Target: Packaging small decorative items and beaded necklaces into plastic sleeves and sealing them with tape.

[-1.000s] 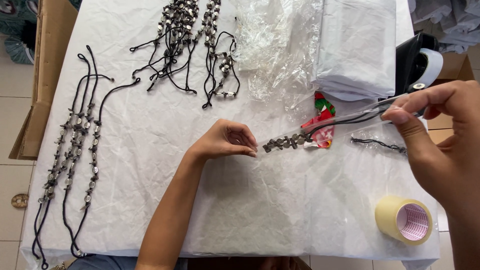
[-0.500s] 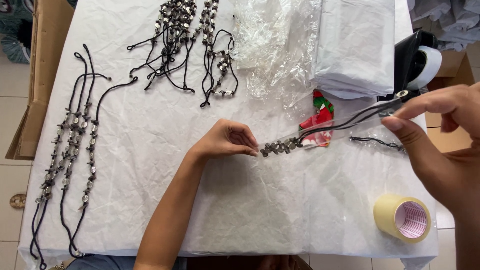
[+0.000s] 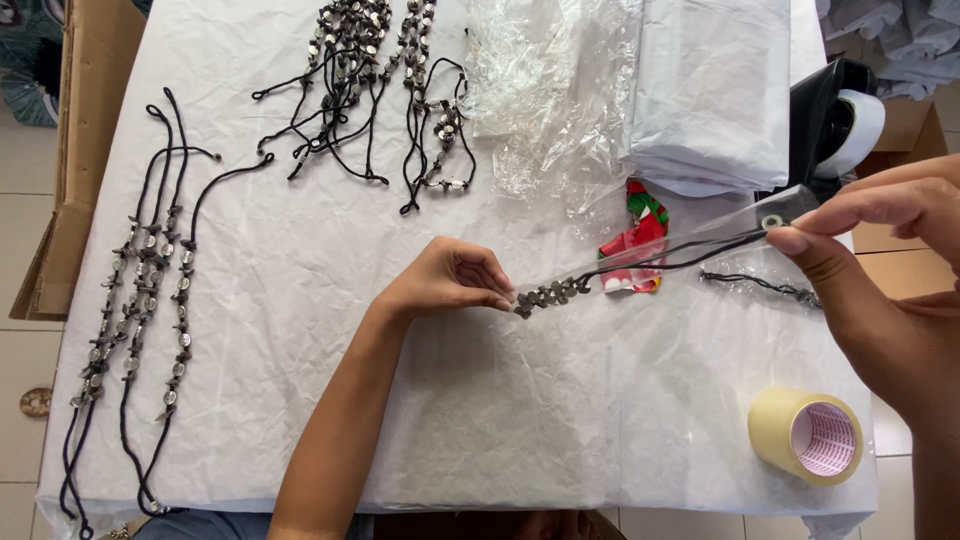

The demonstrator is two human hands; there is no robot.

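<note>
Nearest the camera, at 5 o'clock, a roll of tan tape (image 3: 806,436) lies on the white paper-covered table (image 3: 300,300). Just beyond, at centre, the left hand (image 3: 450,280) pinches the beaded end of a black-cord bracelet (image 3: 600,277), thumb and fingertips pressed together on the metal beads at the mouth of a narrow clear sleeve (image 3: 690,240). At 3 o'clock the right hand (image 3: 890,270) pinches the sleeve's far end, where the cords run up to a small ring, thumb and forefinger closed on the plastic. To do this well, I judge the sleeve should stay taut between both hands so the beads slide without snagging. A red-and-green card (image 3: 635,245) lies under the sleeve. At 9 o'clock, 3 or so finished bracelets (image 3: 135,310) lie straight. Farther, at 12 o'clock, sit a bracelet heap (image 3: 370,70), crumpled clear bags (image 3: 545,85) and stacked white paper (image 3: 705,95); a tape dispenser (image 3: 835,120) stands at 2 o'clock.
</note>
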